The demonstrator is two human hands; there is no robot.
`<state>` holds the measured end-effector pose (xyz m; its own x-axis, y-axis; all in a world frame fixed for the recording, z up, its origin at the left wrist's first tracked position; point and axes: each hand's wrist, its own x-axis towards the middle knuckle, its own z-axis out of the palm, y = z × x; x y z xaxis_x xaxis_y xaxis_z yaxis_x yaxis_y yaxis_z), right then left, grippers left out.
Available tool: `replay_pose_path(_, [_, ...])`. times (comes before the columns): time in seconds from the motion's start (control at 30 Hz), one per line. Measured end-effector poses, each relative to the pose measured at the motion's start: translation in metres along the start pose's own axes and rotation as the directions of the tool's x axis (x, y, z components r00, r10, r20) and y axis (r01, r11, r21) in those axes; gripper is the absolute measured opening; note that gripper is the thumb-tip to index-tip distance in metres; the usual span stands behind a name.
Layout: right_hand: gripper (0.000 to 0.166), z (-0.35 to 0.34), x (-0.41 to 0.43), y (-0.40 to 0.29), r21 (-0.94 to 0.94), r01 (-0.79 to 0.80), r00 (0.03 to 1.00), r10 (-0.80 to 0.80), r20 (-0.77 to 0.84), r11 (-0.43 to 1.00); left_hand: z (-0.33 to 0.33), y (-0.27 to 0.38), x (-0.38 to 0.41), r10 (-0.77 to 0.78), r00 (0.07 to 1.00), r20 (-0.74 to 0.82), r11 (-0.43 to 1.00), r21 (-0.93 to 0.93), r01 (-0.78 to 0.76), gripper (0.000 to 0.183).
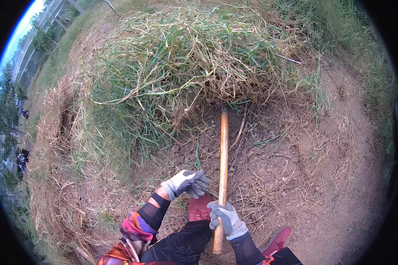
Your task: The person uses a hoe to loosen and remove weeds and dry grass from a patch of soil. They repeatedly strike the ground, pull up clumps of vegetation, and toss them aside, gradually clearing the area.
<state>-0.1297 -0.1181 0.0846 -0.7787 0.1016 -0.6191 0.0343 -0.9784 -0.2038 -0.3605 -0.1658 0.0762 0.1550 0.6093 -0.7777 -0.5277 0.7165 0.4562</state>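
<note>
My right hand point(226, 219), in a grey and white work glove, is closed around the lower part of a wooden tool handle point(224, 155). The handle runs straight away from me to a dark metal socket point(224, 107) at the edge of a heap of cut grass point(185, 66); the tool's head is hidden under the grass. My left hand point(188, 183), gloved alike, is off the handle, to its left and above my red shoe point(199, 208). Its fingers are loosely bent, and whether it holds a thin stalk cannot be told.
Bare soil strewn with dry straw point(268, 185) surrounds my feet. A band of dry grass point(53, 139) runs down the left, and green grass point(338, 29) grows at the upper right. At the far left are people point(22, 160), trees point(3, 109) and posts.
</note>
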Motion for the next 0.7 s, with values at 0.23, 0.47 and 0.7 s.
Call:
replay_pose_path(0.23, [0.015, 0.032, -0.015, 0.017, -0.095, -0.03, 0.989, 0.016, -0.146, 0.995, 0.06, 0.062, 0.064, 0.244, 0.947, -0.211, 0.875, -0.373, -0.308, 0.028])
replay_pose_path(0.47, [0.017, 0.027, -0.08, 0.039, 0.043, -0.145, 0.978, 0.149, -0.147, 0.989, 0.097, 0.007, 0.065, 0.219, 0.866, -0.449, 0.948, -0.114, -0.298, 0.01])
replay_pose_path(0.7, [0.016, 0.008, -0.043, 0.042, -0.037, -0.017, 0.989, 0.012, -0.147, 0.999, 0.099, 0.009, 0.058, 0.263, 0.892, -0.367, 0.922, -0.176, -0.344, 0.02])
